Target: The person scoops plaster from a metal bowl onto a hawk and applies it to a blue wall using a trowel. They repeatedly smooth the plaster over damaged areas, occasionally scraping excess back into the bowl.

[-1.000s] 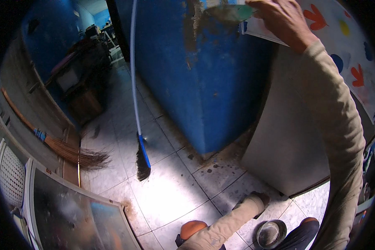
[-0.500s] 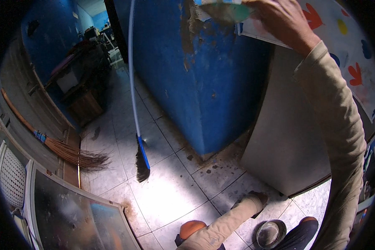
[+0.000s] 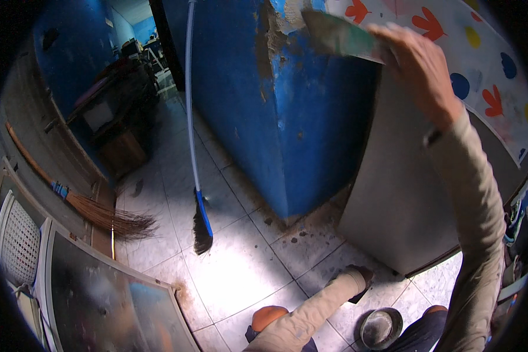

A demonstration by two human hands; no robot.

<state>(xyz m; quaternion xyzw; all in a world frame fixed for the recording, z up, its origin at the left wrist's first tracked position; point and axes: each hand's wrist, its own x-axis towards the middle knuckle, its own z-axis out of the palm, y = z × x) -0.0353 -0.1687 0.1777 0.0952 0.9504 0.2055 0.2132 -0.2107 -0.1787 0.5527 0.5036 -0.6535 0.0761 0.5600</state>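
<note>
Right hand (image 3: 419,73), upper right of frame, grips flat green scraper (image 3: 346,42) beside chipped corner of blue wall (image 3: 281,141), upper centre. Left hand (image 3: 365,274), lower right, near tiled floor (image 3: 234,273), grasp unclear. Round pan (image 3: 398,322) at bottom right. Blue-edged broom (image 3: 202,226) left of centre; twig broom (image 3: 108,217) far left.

Dropped right hand (image 3: 419,73) down and right from the top edge, now upper right of frame. Brought green scraper (image 3: 346,38) along, swung from near-level to sloping, tip up-left, grip end down-right. Exposed more of the rough wall patch (image 3: 284,23) at top centre, partly covered before. Uncovered a red flower (image 3: 356,10) near the top edge. Nudged left hand (image 3: 365,274) slightly up-left, lower right of frame.
</note>
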